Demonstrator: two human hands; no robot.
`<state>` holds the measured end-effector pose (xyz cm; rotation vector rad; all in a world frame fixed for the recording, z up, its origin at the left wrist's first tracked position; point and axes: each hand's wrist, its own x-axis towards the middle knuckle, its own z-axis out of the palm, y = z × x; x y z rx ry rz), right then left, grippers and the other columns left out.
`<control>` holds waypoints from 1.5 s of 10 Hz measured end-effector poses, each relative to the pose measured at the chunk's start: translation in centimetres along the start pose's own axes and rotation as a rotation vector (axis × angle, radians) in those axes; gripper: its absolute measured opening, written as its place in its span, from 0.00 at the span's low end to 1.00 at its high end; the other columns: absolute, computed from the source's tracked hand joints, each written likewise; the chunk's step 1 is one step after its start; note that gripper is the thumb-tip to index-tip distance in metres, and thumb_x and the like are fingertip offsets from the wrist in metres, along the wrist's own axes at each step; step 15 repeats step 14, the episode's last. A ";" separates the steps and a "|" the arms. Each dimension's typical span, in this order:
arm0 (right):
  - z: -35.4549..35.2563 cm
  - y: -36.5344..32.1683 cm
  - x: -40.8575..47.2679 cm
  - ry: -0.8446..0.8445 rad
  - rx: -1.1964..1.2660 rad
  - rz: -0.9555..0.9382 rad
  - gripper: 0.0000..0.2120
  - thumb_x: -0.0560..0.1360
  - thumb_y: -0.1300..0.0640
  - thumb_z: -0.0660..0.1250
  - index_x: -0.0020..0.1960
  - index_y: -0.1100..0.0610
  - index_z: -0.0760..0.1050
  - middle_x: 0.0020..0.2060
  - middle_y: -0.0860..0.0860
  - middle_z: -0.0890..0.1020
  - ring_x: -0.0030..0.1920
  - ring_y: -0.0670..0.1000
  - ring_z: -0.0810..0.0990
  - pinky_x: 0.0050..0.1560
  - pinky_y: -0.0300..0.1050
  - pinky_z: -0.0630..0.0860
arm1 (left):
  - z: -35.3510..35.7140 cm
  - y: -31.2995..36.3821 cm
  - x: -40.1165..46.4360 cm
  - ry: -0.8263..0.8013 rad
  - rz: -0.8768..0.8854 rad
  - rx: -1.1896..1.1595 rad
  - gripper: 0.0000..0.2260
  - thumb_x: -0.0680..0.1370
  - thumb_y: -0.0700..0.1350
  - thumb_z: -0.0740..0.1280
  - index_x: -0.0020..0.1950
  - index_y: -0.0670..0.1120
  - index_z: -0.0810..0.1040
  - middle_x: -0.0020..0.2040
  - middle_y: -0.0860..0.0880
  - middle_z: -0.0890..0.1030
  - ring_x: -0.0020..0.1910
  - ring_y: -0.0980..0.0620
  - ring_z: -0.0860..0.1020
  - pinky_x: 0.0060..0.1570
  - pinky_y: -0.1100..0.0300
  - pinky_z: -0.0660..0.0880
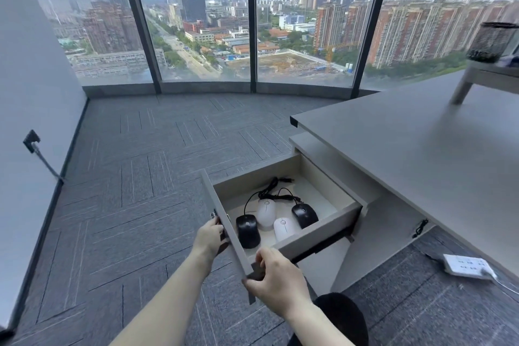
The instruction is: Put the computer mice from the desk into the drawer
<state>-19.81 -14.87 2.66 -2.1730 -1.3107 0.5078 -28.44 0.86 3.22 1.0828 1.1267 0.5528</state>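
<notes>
I see the drawer pulled well out from under the desk, and both hands are on its grey front panel. My left hand is closed around the panel's far end, fingers curled over the top edge beside a small metal lock fitting. My right hand pinches the near end of the panel, thumb on the outer face and fingers wrapped over the inner side.

Four computer mice lie on the pale drawer floor, just beyond the two hands. Closest to the left hand is a black mouse, glossy, with a grey scroll wheel and a thin black cord running away from the hands toward the back of the drawer. Past it sits a white mouse, matte and rounded. A second white mouse lies nearest the right hand, partly hidden by the drawer's side wall. The second black mouse rests farthest to the right, also corded; the cables bunch in a loose tangle behind the mice.
</notes>
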 end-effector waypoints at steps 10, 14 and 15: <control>-11.5 18.5 6.2 0.548 0.227 0.673 0.33 0.74 0.36 0.64 0.70 0.55 0.64 0.57 0.56 0.83 0.54 0.59 0.83 0.46 0.53 0.80 | 27.3 1.0 6.7 -0.305 -0.158 -0.222 0.22 0.79 0.34 0.53 0.73 0.46 0.68 0.46 0.51 0.77 0.56 0.44 0.75 0.65 0.48 0.72; -11.7 18.1 6.1 0.450 0.275 0.661 0.17 0.78 0.44 0.61 0.61 0.52 0.73 0.51 0.52 0.85 0.50 0.56 0.83 0.46 0.49 0.78 | 26.4 0.1 6.5 -0.313 -0.109 -0.124 0.19 0.80 0.39 0.55 0.70 0.43 0.71 0.60 0.47 0.75 0.62 0.42 0.76 0.64 0.51 0.72; -11.7 18.1 6.1 0.450 0.275 0.661 0.17 0.78 0.44 0.61 0.61 0.52 0.73 0.51 0.52 0.85 0.50 0.56 0.83 0.46 0.49 0.78 | 26.4 0.1 6.5 -0.313 -0.109 -0.124 0.19 0.80 0.39 0.55 0.70 0.43 0.71 0.60 0.47 0.75 0.62 0.42 0.76 0.64 0.51 0.72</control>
